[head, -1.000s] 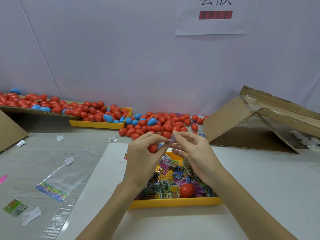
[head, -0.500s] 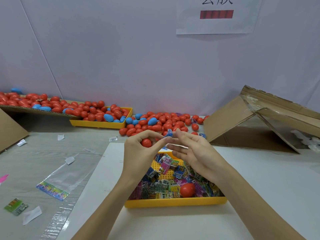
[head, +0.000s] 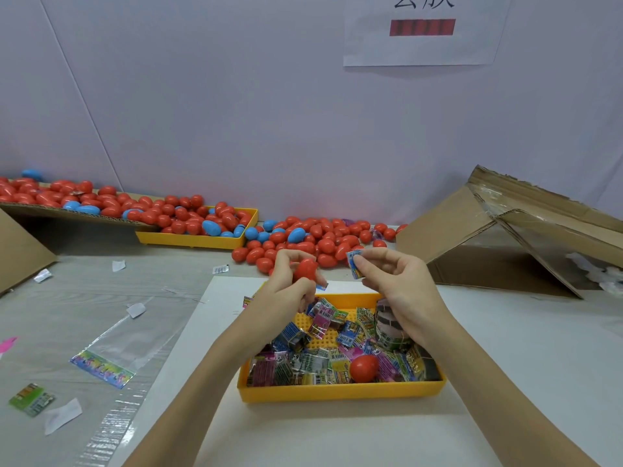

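My left hand (head: 290,287) grips a red plastic egg (head: 305,270) above the far edge of a yellow tray (head: 340,392). A little to the right, my right hand (head: 394,281) pinches a small blue printed packet (head: 354,262) between thumb and fingers. A gap separates the two hands. The tray holds several small colourful packets (head: 320,335) and one red egg (head: 363,367) near its front.
A heap of red and blue eggs (head: 310,239) lies behind the hands; another yellow tray (head: 197,241) and a cardboard flap (head: 67,215) at back left hold more. An open cardboard box (head: 526,237) lies at right. A clear bag (head: 111,352) and paper scraps lie at left.
My hands were joined over the tray; they have drawn apart and risen a little. The right hand now carries the blue packet off to the right, the left keeps the red egg.
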Demonstrator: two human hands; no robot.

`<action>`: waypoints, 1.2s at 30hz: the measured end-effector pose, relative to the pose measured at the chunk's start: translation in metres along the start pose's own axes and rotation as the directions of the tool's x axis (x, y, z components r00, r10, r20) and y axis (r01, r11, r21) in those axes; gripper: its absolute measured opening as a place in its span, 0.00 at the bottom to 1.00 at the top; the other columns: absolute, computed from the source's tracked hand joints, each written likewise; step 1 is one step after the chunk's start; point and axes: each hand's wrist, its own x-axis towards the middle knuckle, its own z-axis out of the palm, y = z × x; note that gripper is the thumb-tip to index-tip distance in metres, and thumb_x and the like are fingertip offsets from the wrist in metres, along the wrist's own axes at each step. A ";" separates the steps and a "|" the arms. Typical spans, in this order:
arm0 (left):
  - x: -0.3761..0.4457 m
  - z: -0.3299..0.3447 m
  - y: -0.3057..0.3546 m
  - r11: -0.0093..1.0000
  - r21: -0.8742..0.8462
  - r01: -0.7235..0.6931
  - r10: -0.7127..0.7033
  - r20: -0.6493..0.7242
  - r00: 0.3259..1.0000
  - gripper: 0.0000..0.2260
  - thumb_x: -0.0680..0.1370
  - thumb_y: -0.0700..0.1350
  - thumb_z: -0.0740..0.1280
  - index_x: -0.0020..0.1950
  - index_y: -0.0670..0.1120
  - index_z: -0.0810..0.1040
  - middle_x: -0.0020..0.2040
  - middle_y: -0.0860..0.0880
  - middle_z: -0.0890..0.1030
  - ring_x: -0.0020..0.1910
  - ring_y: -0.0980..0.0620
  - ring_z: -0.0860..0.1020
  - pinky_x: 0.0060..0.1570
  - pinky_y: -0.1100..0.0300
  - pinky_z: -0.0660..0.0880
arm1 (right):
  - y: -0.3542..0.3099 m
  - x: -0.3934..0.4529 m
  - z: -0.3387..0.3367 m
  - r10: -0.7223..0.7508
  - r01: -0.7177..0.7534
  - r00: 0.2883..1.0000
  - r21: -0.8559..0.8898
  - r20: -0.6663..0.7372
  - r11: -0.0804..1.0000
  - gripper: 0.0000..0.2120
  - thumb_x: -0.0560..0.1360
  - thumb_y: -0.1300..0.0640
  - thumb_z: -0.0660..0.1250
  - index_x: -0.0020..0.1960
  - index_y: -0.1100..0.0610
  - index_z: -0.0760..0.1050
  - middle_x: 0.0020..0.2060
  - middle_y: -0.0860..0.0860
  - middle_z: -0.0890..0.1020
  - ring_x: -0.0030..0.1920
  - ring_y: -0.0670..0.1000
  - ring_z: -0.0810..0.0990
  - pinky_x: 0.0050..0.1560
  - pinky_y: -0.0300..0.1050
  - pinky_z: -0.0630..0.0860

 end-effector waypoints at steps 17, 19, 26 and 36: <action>-0.001 -0.002 -0.001 0.975 0.130 -0.180 0.182 0.000 0.983 0.10 0.80 0.40 0.72 0.58 0.44 0.76 0.49 0.51 0.86 0.45 0.53 0.86 0.46 0.62 0.81 | 0.002 -0.003 0.003 -0.302 0.306 0.952 -0.178 0.052 0.935 0.11 0.73 0.54 0.77 0.50 0.59 0.80 0.39 0.52 0.87 0.40 0.49 0.87 0.42 0.37 0.81; -0.002 -0.001 0.005 0.981 0.139 -0.136 0.136 0.014 0.991 0.05 0.83 0.37 0.66 0.57 0.45 0.75 0.42 0.48 0.83 0.37 0.51 0.81 0.37 0.63 0.77 | 0.001 -0.003 0.002 -0.290 0.294 0.956 -0.152 0.049 0.944 0.10 0.74 0.55 0.77 0.49 0.59 0.81 0.38 0.53 0.87 0.40 0.49 0.86 0.42 0.36 0.80; 0.001 0.006 0.011 0.994 0.014 0.105 -0.104 -0.050 0.993 0.12 0.85 0.47 0.63 0.47 0.43 0.80 0.26 0.50 0.69 0.23 0.54 0.66 0.25 0.66 0.65 | 0.001 -0.006 0.008 -0.274 0.280 0.958 -0.065 0.088 0.958 0.10 0.73 0.54 0.76 0.49 0.58 0.83 0.38 0.54 0.87 0.38 0.47 0.85 0.41 0.37 0.80; -0.004 0.012 0.002 0.998 0.021 -0.061 0.064 -0.231 0.971 0.10 0.79 0.41 0.73 0.40 0.53 0.82 0.33 0.60 0.79 0.31 0.62 0.76 0.34 0.70 0.73 | 0.007 -0.009 0.015 -0.188 0.198 0.970 -0.052 0.155 0.979 0.11 0.73 0.51 0.76 0.49 0.57 0.82 0.43 0.53 0.88 0.45 0.50 0.87 0.44 0.39 0.82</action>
